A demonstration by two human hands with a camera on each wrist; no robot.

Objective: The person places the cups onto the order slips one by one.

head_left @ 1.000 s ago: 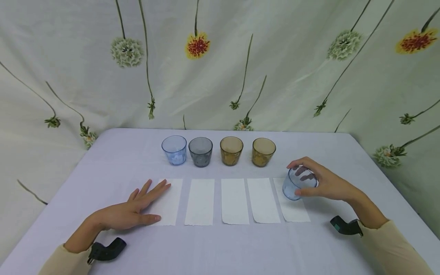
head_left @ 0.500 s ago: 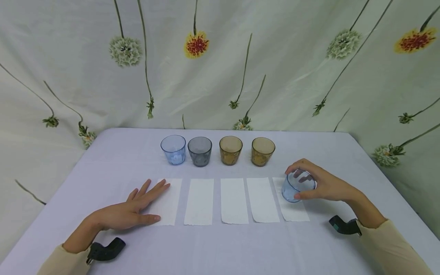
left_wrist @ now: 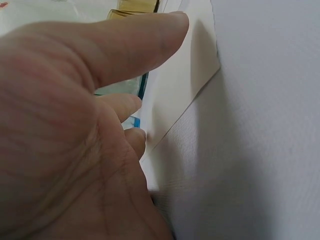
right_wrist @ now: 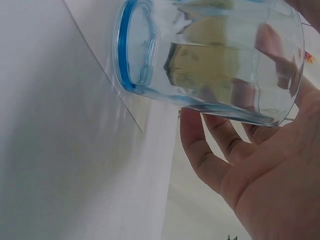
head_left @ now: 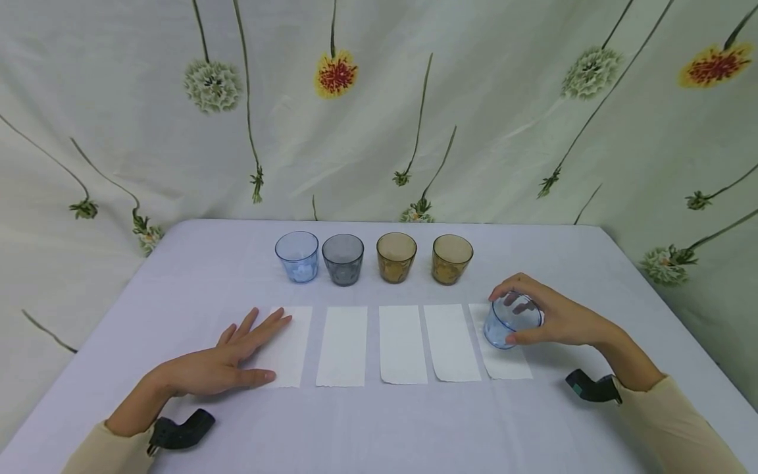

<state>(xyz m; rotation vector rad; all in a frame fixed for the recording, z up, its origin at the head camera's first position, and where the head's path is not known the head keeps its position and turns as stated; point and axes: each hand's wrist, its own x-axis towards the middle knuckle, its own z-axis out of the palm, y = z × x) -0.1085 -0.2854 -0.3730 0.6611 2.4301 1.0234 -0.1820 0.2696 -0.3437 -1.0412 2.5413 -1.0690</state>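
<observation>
My right hand [head_left: 565, 316] grips a light blue glass [head_left: 499, 328], thumb on the near side and fingers round the far side. It holds the glass upright over the upper part of the rightmost white paper strip [head_left: 510, 365]. In the right wrist view the clear blue base of the glass [right_wrist: 122, 55] is right at the paper, and several fingers curl along its wall. Palm down on the left, my left hand [head_left: 216, 368] is spread with straight fingers, its fingertips and thumb over the leftmost paper strip [head_left: 291, 355]. It holds nothing.
A row of glasses stands at the back of the white-clothed table [head_left: 379, 428]: one blue [head_left: 301, 263], one grey [head_left: 343, 266] and two amber, left [head_left: 396, 263] and right [head_left: 452, 263]. Three more paper strips [head_left: 341, 349] lie between my hands. Behind hangs a flowered cloth [head_left: 367, 145].
My right hand has brought the glass slightly down and toward me over the rightmost strip, then kept it nearly still. My left hand has stayed in place.
</observation>
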